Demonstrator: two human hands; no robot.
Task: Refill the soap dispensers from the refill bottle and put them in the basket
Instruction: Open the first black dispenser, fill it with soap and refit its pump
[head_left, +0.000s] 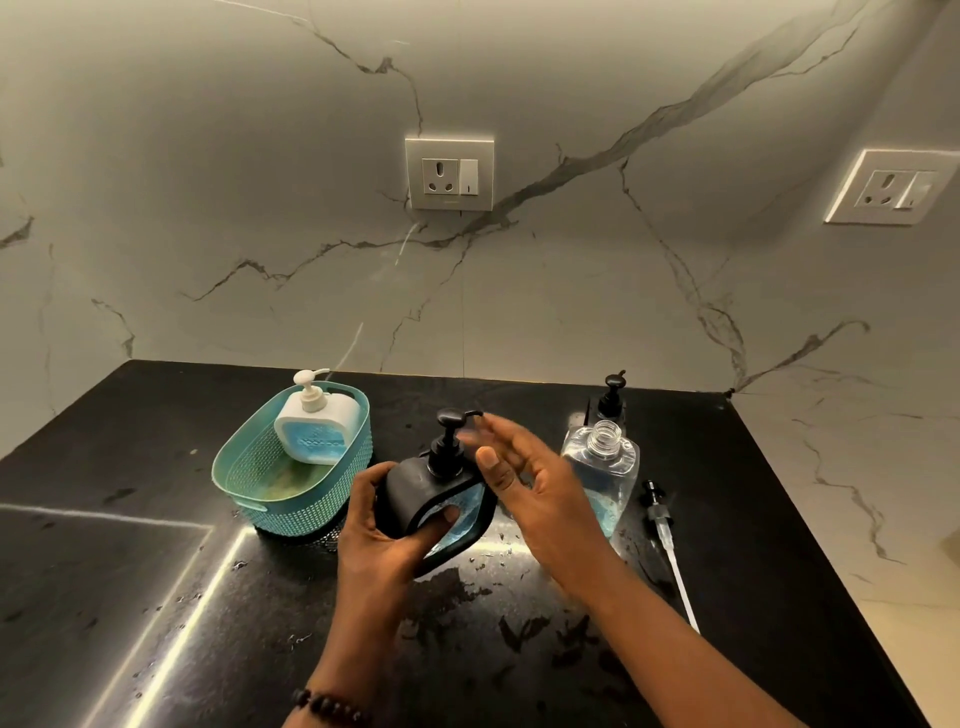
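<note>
While the left hand grips a black soap dispenser with blue liquid, tilted above the middle of the black counter, the right hand hovers open beside its pump. A teal basket holding a white dispenser sits nearer the left edge; the uncapped refill bottle stands right.

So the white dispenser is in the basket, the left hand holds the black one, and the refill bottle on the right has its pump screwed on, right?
Not quite. The head view shows the refill bottle open, its pump lying on the counter beside it. The rest holds: the white dispenser is in the basket, and the left hand holds the black dispenser.
</note>
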